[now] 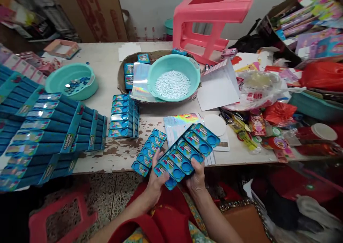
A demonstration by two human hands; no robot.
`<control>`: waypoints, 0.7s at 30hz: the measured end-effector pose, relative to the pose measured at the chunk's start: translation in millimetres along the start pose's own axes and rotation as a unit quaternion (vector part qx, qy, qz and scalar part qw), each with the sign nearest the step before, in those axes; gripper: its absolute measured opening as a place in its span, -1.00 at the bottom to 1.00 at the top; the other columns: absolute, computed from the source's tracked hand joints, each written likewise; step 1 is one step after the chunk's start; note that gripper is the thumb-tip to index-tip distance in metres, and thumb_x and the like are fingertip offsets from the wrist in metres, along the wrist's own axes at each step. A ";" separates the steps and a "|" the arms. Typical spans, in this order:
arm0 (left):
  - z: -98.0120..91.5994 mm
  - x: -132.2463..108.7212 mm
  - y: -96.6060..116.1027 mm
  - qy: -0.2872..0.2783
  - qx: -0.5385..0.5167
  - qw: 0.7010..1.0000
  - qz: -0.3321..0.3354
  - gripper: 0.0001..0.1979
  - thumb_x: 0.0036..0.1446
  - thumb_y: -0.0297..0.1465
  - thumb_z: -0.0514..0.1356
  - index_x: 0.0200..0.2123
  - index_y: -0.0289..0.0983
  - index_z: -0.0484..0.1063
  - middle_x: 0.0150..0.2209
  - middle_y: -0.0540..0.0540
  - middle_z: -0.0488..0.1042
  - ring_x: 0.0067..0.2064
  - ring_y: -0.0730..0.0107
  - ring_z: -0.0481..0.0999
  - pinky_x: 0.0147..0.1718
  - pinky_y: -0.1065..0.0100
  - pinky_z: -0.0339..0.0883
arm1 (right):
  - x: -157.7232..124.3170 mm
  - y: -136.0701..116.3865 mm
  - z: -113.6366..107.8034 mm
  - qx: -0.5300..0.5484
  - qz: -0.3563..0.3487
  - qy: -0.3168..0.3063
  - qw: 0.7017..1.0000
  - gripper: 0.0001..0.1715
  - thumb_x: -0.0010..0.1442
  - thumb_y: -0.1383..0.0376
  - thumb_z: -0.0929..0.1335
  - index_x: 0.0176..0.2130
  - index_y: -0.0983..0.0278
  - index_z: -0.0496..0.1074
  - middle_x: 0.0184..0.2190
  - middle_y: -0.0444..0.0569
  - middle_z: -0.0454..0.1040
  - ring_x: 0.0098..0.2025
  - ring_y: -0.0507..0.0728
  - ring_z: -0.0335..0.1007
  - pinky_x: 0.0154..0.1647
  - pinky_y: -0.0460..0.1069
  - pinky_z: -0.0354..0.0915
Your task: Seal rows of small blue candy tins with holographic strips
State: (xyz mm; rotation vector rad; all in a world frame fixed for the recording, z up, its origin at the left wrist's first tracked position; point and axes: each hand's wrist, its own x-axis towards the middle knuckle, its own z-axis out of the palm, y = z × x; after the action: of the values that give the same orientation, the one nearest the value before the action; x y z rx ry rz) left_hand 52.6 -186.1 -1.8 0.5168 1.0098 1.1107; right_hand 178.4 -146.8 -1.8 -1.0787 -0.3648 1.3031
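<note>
Between my two hands, over the table's front edge, is a tilted row of blue candy tins (184,153) with round recesses in their lids. My left hand (156,178) is closed on the near left end of the row, thumb on top. My right hand (197,173) grips its right side, thumb over a lid. Just left of them lies a second row of blue tins (150,148) on the table. Behind that stands another block of tins (122,116). A holographic sheet (174,123) lies partly under the held row.
A turquoise basin (174,66) of small white candies rests on a cardboard box (124,62). Another turquoise basin (71,70) holds blue pieces. Stacked blue tins (50,136) fill the left. A pink stool (211,7) stands behind; wrappers and bags (254,89) clutter the right.
</note>
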 end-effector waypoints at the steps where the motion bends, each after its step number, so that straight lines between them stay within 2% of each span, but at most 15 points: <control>1: 5.2 4.8 3.2 0.007 -0.029 1.000 -0.002 -0.26 -0.04 -0.12 0.25 0.20 -0.13 0.11 0.15 -0.21 0.27 0.17 0.04 0.25 0.07 0.08 0.21 | -0.5 -4.8 1.3 0.011 -0.004 -0.009 1.000 -0.23 -0.07 0.15 0.42 0.13 0.06 0.18 -0.02 -0.06 0.42 0.03 0.22 0.33 0.08 0.26 0.19; 2: 6.9 10.2 9.8 0.009 -0.043 0.999 0.001 -0.29 -0.05 -0.17 0.26 0.17 -0.16 0.15 0.09 -0.22 0.33 0.13 0.04 0.30 0.04 0.08 0.24 | -0.7 -10.9 1.0 0.027 0.000 -0.021 0.999 -0.19 -0.10 0.11 0.44 0.12 0.03 0.19 -0.01 -0.07 0.42 0.04 0.23 0.32 0.09 0.26 0.17; 4: 0.4 19.7 31.3 -0.013 -0.039 0.999 0.003 -0.32 -0.12 -0.25 0.30 0.11 -0.18 0.22 0.02 -0.20 0.39 0.06 0.04 0.36 -0.01 0.11 0.28 | 1.2 -26.1 -4.4 0.064 0.048 -0.060 0.995 -0.18 -0.17 -0.11 0.43 0.07 0.01 0.27 -0.02 -0.07 0.43 0.05 0.27 0.30 0.10 0.28 0.15; 7: -24.1 29.8 76.3 -0.082 0.002 0.996 -0.031 -0.34 -0.18 -0.29 0.32 0.06 -0.22 0.27 -0.02 -0.20 0.42 -0.02 0.03 0.43 -0.11 0.14 0.35 | 9.1 -46.0 -21.5 0.090 0.149 -0.115 0.978 -0.05 -0.22 -0.42 0.21 -0.02 0.05 0.38 -0.05 0.01 0.46 0.07 0.33 0.28 0.08 0.33 0.13; 9: -39.6 38.6 108.3 -0.131 0.049 0.986 -0.087 -0.36 -0.18 -0.29 0.31 0.04 -0.23 0.29 -0.04 -0.21 0.44 -0.08 0.01 0.46 -0.17 0.13 0.37 | 14.7 -48.9 -34.9 0.069 0.195 -0.124 0.970 0.01 -0.20 -0.47 0.10 -0.04 0.09 0.40 -0.07 0.06 0.47 0.07 0.35 0.28 0.05 0.33 0.14; 11: -47.1 51.4 136.4 -0.172 0.127 0.967 -0.142 -0.39 -0.22 -0.30 0.32 -0.01 -0.23 0.34 -0.08 -0.19 0.46 -0.12 0.01 0.48 -0.21 0.13 0.39 | 16.8 -41.9 -47.3 0.031 0.225 -0.111 0.968 0.02 -0.16 -0.46 0.07 -0.05 0.14 0.40 -0.10 0.11 0.48 0.05 0.35 0.30 0.02 0.30 0.18; 13: -44.6 67.0 156.8 -0.200 0.221 0.937 -0.182 -0.43 -0.26 -0.32 0.35 -0.07 -0.24 0.40 -0.14 -0.16 0.49 -0.17 0.04 0.50 -0.24 0.13 0.40 | 12.5 -28.6 -57.1 -0.009 0.263 -0.100 0.960 0.01 -0.14 -0.44 0.11 -0.06 0.20 0.41 -0.14 0.16 0.49 0.03 0.36 0.33 -0.04 0.28 0.24; 16: -28.4 92.0 170.9 -0.234 0.317 0.891 -0.226 -0.51 -0.26 -0.32 0.37 -0.15 -0.24 0.45 -0.26 -0.12 0.52 -0.26 0.11 0.51 -0.28 0.15 0.39 | -7.5 -7.7 -62.5 -0.026 0.329 -0.111 0.937 -0.05 -0.19 -0.38 0.25 -0.10 0.26 0.41 -0.18 0.19 0.50 -0.02 0.38 0.38 -0.11 0.27 0.29; 19: -10.6 116.2 173.4 -0.257 0.343 0.872 -0.236 -0.56 -0.23 -0.29 0.37 -0.19 -0.23 0.47 -0.30 -0.10 0.54 -0.29 0.17 0.51 -0.27 0.17 0.39 | -36.9 8.3 -51.8 0.016 0.347 -0.116 0.931 -0.15 -0.18 -0.29 0.34 -0.11 0.25 0.41 -0.12 0.16 0.49 -0.04 0.36 0.40 -0.10 0.27 0.30; 21: -1.4 131.3 173.4 -0.282 0.366 0.852 -0.246 -0.59 -0.23 -0.29 0.37 -0.21 -0.23 0.48 -0.34 -0.08 0.54 -0.30 0.19 0.51 -0.26 0.19 0.39 | -56.8 20.7 -36.7 0.015 0.316 -0.100 0.943 -0.29 -0.13 -0.16 0.39 -0.14 0.26 0.42 -0.14 0.13 0.50 -0.08 0.33 0.42 -0.09 0.25 0.31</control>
State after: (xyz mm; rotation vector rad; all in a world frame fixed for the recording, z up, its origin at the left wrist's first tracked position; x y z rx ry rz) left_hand -21.5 1.7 79.3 1.0516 0.9319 0.0469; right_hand 177.2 -215.7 -17.6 -1.0812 -0.1446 1.9933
